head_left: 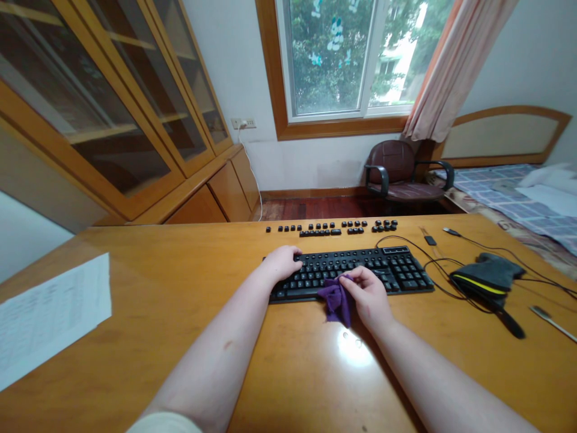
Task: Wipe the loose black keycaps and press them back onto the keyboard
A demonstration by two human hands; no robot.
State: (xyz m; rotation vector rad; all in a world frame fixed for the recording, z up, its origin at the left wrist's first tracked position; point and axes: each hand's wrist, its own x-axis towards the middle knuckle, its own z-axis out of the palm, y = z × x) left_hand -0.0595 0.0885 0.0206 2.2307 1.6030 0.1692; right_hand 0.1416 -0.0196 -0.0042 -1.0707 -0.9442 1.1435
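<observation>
A black keyboard (315,272) lies across the wooden desk in front of me. My left hand (283,263) rests on its left end, thumb and index finger apart; the other fingers are partly hidden. A crumpled purple cloth (337,302) is pinched between the thumb and fingers of my right hand (368,296). That cloth hangs over the keyboard's front edge near the middle, its lower part over the desk. Behind the keyboard, several loose black keycaps (321,233) are laid out in rows.
Right of the keyboard are a grey pouch with a yellow stripe (484,279), cables (491,243), a small black piece (430,240) and a brush (552,322). Papers (58,316) lie at left on the desk (180,270). Beyond stand a chair (396,168) and glass-door cabinet (148,90).
</observation>
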